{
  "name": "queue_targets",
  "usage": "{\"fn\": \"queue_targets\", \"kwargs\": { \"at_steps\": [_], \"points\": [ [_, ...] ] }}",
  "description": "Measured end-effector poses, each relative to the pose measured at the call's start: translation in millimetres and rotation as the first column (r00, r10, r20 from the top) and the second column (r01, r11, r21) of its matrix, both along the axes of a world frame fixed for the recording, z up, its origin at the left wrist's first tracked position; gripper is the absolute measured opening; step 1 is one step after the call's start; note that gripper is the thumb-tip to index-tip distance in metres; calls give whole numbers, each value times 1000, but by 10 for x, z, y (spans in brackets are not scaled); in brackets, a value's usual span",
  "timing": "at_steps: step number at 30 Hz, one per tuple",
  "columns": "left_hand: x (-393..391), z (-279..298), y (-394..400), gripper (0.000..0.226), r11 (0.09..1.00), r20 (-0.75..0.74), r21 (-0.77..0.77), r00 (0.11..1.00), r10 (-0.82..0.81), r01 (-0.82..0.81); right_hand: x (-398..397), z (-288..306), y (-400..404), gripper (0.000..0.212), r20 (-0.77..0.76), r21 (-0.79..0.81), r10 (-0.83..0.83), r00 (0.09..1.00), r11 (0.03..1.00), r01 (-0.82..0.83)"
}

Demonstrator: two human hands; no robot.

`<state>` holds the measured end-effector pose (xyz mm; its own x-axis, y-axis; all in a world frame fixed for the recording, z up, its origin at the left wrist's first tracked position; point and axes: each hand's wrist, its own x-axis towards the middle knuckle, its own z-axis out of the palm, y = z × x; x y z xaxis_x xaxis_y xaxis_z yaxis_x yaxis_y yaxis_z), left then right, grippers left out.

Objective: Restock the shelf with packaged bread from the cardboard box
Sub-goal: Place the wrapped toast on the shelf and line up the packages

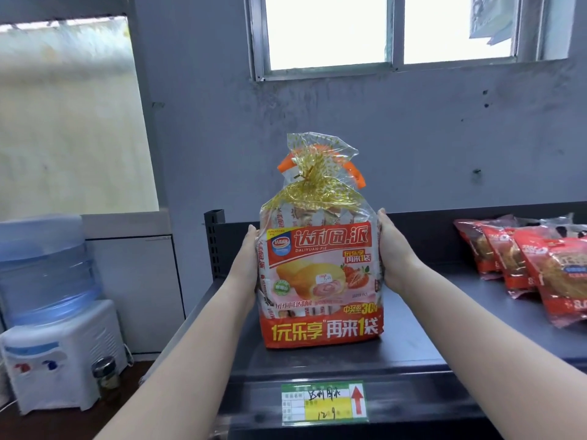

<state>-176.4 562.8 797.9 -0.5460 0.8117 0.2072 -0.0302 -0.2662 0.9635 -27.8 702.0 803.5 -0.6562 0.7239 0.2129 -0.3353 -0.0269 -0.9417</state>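
A tall orange and red bag of packaged bread (pixel 320 271), tied at the top with a gold twist, stands upright on the dark top shelf (pixel 428 338). My left hand (pixel 246 265) presses flat against the bag's left side. On the opposite side my right hand (pixel 394 252) does the same, so the bag is held between both palms. The cardboard box is not in view.
Several red bread packets (pixel 533 268) lie in a row on the shelf at the right. A price label (pixel 324 403) sits on the shelf's front edge. A water dispenser (pixel 50 312) with a blue bottle stands at the left, a small jar (pixel 106 373) beside it. The wall and a window are behind.
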Motion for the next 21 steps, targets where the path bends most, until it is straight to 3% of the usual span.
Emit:
{"fn": "queue_targets", "kwargs": {
  "at_steps": [3, 5, 7, 9, 12, 14, 17, 21],
  "points": [
    [35, 36, -48, 48, 971, 48, 116, 978, 205, -210, 38, 50, -118, 61, 49, 50, -101, 994, 994, 98],
    [55, 115, -90, 25, 835, 62, 312, 886, 459, -454, 112, 49, -182, 55, 14, 138, -248, 969, 960, 244],
    [179, 261, -168, 18, 736, -9, 503, 849, 529, -454, 269, 52, -311, 44, -76, 273, -393, 916, 876, 399],
    [309, 410, -170, 20, 746, -145, 588, 867, 476, -312, 462, 57, -441, 34, -150, 436, -491, 858, 746, 504],
    [517, 557, -82, 22, 790, -292, 590, 868, 403, -168, 763, -16, -527, 32, -219, 618, -595, 773, 529, 582],
    [791, 570, 14, 22, 807, -307, 582, 893, 329, -97, 977, -97, -488, 36, -223, 688, -648, 728, 424, 588],
    [1324, 435, 146, 21, 831, -217, 555, 958, 187, -37, 1304, -197, -307, 24, -222, 697, -695, 683, 376, 610],
    [1775, 230, 545, 20, 956, -270, 291, 962, 39, 43, 1702, -252, 129, 23, -199, 673, -726, 658, 387, 631]
  ]
}}
